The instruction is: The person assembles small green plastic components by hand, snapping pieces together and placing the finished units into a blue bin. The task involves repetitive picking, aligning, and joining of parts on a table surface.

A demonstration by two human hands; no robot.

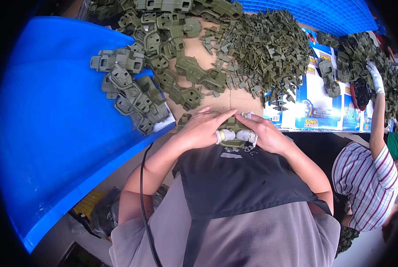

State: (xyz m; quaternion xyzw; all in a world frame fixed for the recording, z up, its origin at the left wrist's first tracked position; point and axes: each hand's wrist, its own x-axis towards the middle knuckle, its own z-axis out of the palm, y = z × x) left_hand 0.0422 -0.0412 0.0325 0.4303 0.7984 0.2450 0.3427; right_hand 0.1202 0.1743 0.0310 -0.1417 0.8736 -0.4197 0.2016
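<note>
Pressing evenly with both taped thumbs would seat the olive-green plastic part [231, 127] best; the left hand [202, 130] and right hand [265, 133] clasp it between them, fingers curled over its top, close to the apron. Its exact shape is probably a clip housing. Beyond the fingertips lies a heap of small clips [270, 53]; left, larger mouldings [134, 95] crowd a blue bin [52, 133]

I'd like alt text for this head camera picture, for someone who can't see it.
A person's left hand and right hand, thumbs taped white, press together on an olive green plastic part over a cardboard sheet. Behind it lie a heap of small green pieces and larger green parts spilling onto a blue bin.
</note>
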